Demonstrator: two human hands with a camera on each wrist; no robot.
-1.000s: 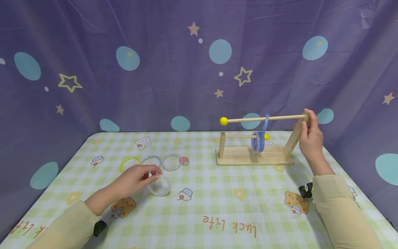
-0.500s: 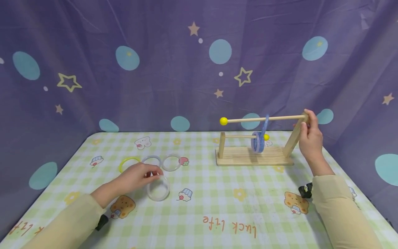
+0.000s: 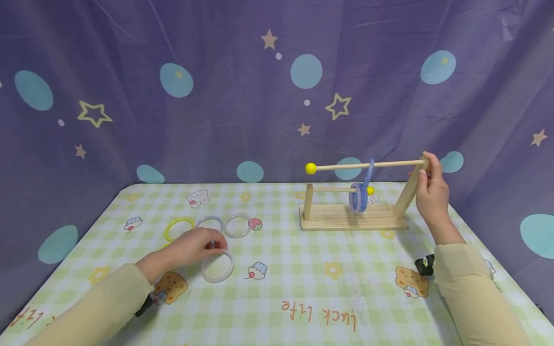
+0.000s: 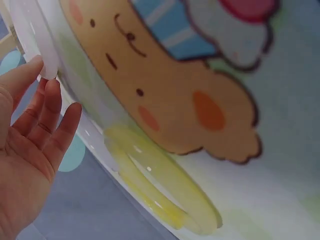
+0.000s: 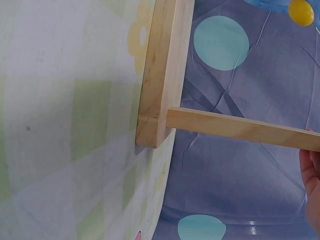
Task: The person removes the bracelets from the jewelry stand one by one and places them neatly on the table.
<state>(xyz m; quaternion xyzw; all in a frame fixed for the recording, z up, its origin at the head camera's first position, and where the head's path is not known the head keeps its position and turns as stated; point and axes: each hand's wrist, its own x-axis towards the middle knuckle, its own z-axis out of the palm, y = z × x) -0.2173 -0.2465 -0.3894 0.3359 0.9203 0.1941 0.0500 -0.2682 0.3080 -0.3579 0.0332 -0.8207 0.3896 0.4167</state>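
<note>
My left hand (image 3: 195, 247) pinches the far edge of a clear whitish ring (image 3: 216, 280) between thumb and fingers; in the left wrist view the ring (image 4: 47, 60) sits at the fingertips. Whether it touches the cloth I cannot tell. My right hand (image 3: 434, 197) grips the top of the slanted post (image 3: 407, 194) of a wooden stand (image 3: 329, 220). In the right wrist view only some fingers (image 5: 307, 172) show at that post. A blue ring (image 3: 370, 172) hangs on the stand's upper rod. Blue and pale purplish rings (image 3: 358, 204) sit on the lower rod.
Behind my left hand lie a yellow ring (image 3: 167, 231), a greyish ring (image 3: 210, 217) and a clear ring (image 3: 237, 236); more yellow shows partly hidden beside the hand. Yellow balls cap the upper rod (image 3: 310, 168) and lower rod (image 3: 371, 191). A curtain (image 3: 216, 120) rises behind the table.
My left hand has tilted the pinched ring, and its near edge has come lower and towards me. The right hand and the stand have stayed in place.
</note>
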